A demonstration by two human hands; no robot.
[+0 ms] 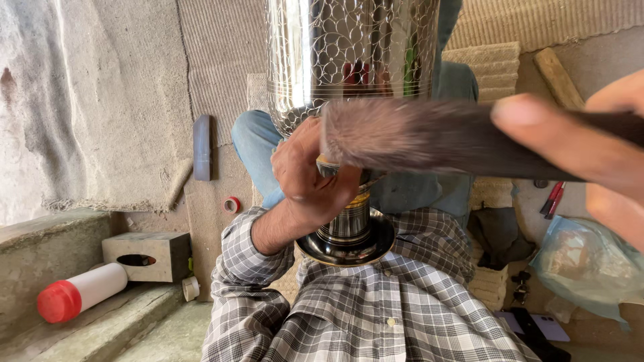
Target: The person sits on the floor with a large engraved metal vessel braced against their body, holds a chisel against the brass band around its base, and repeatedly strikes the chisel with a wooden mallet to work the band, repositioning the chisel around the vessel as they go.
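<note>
Rough grey floor covering (100, 100) and ribbed matting (221, 60) fill the background; I log the contents from the held piece outward.

1. Engraved metal vase (349, 60): polished silver body with a netted floral pattern, narrow stem with a gold band, dark round foot (349, 245). It stands upright against my checked shirt (376, 315), between my knees in blue jeans (258, 137).

2. Left hand (312, 177): wrapped around the stem just under the body, fingers closed on it, holding the vase steady.

3. Right hand (590, 151): close to the camera and blurred, thumb and fingers pinched on the dark handle of a brush (416, 134). The soft brownish bristles lie across the lower body of the vase, just above my left hand and touching or nearly touching the metal; I cannot tell which.

4. Left of my left hand: a bluish block (202, 147) lying on the matting, a small red tape roll (232, 204) below it, a grey hollow block (146, 255), and a white bottle with red cap (80, 293) on its side on the step.

5. Below my right hand: a clear plastic bag (583, 265), red pens (553, 199), dark cloth (500, 234).

6. Above my right hand: a wooden stick (557, 77).
</note>
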